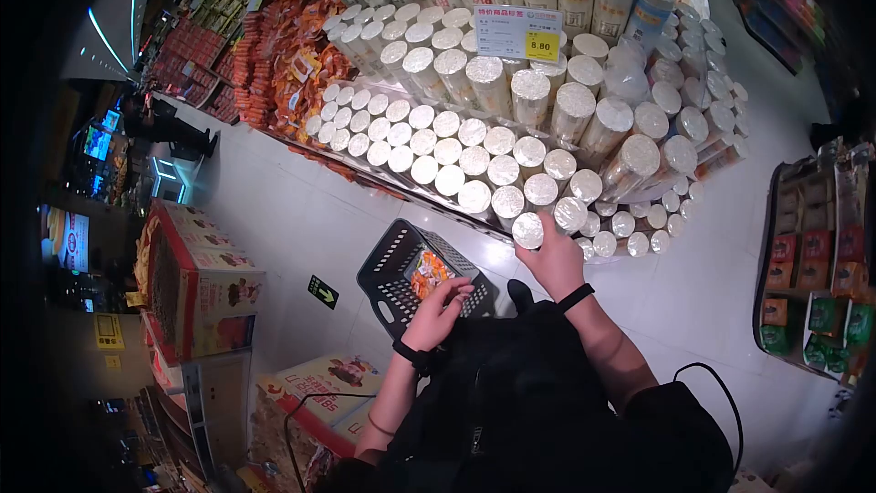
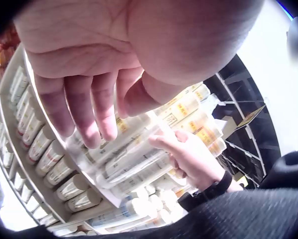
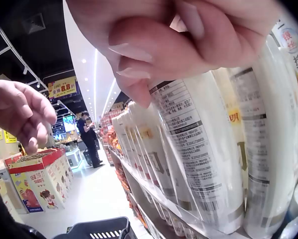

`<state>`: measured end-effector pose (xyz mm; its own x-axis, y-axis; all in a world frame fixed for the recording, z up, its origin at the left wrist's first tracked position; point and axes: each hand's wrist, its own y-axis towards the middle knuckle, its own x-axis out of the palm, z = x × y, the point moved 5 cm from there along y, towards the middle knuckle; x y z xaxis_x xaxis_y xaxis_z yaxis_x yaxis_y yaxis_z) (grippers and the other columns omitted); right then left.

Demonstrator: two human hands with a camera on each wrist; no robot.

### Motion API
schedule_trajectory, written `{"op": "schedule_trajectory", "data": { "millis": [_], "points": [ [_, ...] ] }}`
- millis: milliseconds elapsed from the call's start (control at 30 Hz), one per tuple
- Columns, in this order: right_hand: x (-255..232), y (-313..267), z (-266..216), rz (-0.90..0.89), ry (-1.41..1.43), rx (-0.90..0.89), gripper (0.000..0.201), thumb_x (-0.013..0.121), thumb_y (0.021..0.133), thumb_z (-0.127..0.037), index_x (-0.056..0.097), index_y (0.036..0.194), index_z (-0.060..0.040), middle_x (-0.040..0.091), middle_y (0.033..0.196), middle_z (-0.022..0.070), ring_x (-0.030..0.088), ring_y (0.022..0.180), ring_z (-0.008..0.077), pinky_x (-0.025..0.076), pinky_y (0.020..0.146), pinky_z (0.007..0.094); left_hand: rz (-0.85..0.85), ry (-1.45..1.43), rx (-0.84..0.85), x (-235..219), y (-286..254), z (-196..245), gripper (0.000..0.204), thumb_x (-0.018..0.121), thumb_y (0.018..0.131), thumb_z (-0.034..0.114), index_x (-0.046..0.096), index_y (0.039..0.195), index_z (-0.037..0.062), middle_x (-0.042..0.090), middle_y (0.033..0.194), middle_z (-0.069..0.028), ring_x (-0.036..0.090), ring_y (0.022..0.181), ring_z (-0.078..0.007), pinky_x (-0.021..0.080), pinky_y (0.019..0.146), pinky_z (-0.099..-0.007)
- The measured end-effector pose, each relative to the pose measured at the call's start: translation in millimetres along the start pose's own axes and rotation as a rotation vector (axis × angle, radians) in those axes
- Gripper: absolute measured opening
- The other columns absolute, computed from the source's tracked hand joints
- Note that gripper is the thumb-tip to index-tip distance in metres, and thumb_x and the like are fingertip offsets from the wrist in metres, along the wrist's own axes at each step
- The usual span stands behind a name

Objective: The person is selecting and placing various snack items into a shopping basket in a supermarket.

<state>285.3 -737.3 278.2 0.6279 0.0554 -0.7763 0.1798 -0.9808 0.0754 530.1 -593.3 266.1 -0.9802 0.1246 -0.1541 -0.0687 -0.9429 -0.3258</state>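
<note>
My right hand (image 1: 557, 263) is at the front corner of the noodle display, fingers curled at the top of a white cylindrical pack of dried noodles (image 3: 194, 154). In the head view the silvery round end of that noodle pack (image 1: 527, 230) shows beside the thumb. Similar packs (image 3: 261, 134) stand tightly against it in the right wrist view. My left hand (image 1: 440, 315) hovers over the near rim of a dark grey shopping basket (image 1: 391, 260), its fingers relaxed and holding nothing. Orange-and-white packages (image 1: 429, 274) lie in the basket.
Tiers of upright noodle packs (image 1: 493, 78) rise behind, with a price sign (image 1: 518, 32) in front of the upper rows. Red-and-white cartons (image 1: 214, 283) stand at left, and a snack shelf (image 1: 812, 256) at right. Further down the aisle, a person (image 3: 86, 134) stands on the white floor.
</note>
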Motion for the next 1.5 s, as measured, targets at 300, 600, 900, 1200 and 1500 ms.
{"op": "schedule_trajectory", "data": {
  "millis": [300, 600, 900, 1200, 1500],
  "points": [
    [-110.9, -29.2, -76.6, -0.056, 0.504, -0.069, 0.075, 0.096, 0.081, -0.033, 0.062, 0.139, -0.0012, 0.076, 0.074, 0.0095, 0.073, 0.059, 0.0202, 0.055, 0.056, 0.0340, -0.031, 0.370, 0.444, 33.6, 9.4, 154.3, 0.079, 0.084, 0.094, 0.012, 0.043, 0.160, 0.0015, 0.057, 0.154, -0.0177, 0.062, 0.138, -0.0295, 0.048, 0.117, -0.0410],
    [-108.8, -43.4, -106.1, -0.427, 0.682, -0.114, 0.086, 0.098, 0.081, -0.018, 0.053, 0.152, 0.0002, 0.076, 0.091, 0.0029, 0.058, 0.066, 0.0027, 0.046, 0.060, 0.0215, -0.011, -0.020, 0.245, 37.5, 0.7, 122.7, 0.093, 0.097, 0.074, 0.017, 0.046, 0.150, 0.0012, 0.064, 0.136, -0.0132, 0.065, 0.128, -0.0245, 0.051, 0.111, -0.0396],
    [-101.7, -43.3, -121.3, -0.412, 0.847, -0.221, 0.093, 0.098, 0.080, -0.012, 0.044, 0.155, -0.0052, 0.059, 0.073, -0.0044, 0.046, 0.060, 0.0008, 0.035, 0.056, 0.0208, -0.052, -0.299, 0.119, 32.0, -21.9, 138.6, 0.094, 0.090, 0.073, 0.008, 0.041, 0.153, 0.0018, 0.062, 0.140, -0.0093, 0.060, 0.131, -0.0183, 0.048, 0.114, -0.0397],
    [-87.8, -46.2, -114.1, -0.342, 0.882, -0.331, 0.082, 0.099, 0.080, -0.015, 0.051, 0.145, -0.0065, 0.045, 0.063, -0.0057, 0.045, 0.057, 0.0035, 0.037, 0.055, 0.0226, -0.013, -0.342, 0.072, 35.1, -27.7, 139.2, 0.090, 0.087, 0.076, 0.005, 0.042, 0.155, 0.0035, 0.062, 0.142, -0.0083, 0.061, 0.132, -0.0183, 0.050, 0.113, -0.0397],
    [-104.4, -36.1, -116.4, -0.262, 0.741, -0.351, 0.076, 0.100, 0.080, -0.019, 0.056, 0.141, -0.0062, 0.063, 0.090, 0.0023, 0.049, 0.067, 0.0069, 0.043, 0.060, 0.0258, -0.041, -0.226, 0.021, 39.7, -16.7, 135.9, 0.080, 0.088, 0.080, 0.010, 0.049, 0.150, 0.0025, 0.064, 0.138, -0.0090, 0.064, 0.126, -0.0179, 0.053, 0.108, -0.0374]
  ]
}}
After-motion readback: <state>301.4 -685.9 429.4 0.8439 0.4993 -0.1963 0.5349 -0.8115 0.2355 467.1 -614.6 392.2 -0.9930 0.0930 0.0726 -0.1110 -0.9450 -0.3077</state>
